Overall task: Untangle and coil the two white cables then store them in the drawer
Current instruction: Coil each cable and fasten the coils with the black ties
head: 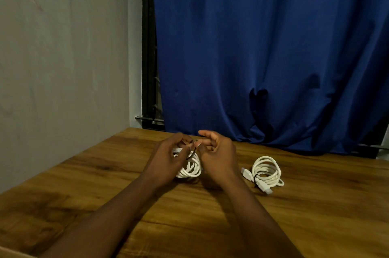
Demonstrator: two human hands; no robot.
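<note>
A coiled white cable [190, 168] is held upright just above the wooden table [315, 205], between my two hands. My left hand [168, 159] grips the coil from its left side, with a white plug showing by the fingers. My right hand [216, 152] pinches a thin black tie [192, 153] at the top of that coil. A second white cable [266, 171] lies coiled flat on the table to the right, bound by a black tie, with its white plugs sticking out at its left and front. No drawer is in view.
A blue curtain [263, 47] hangs behind the table's far edge. A grey wall [63, 58] runs along the left side. A pale cardboard corner [10, 253] shows at the bottom left.
</note>
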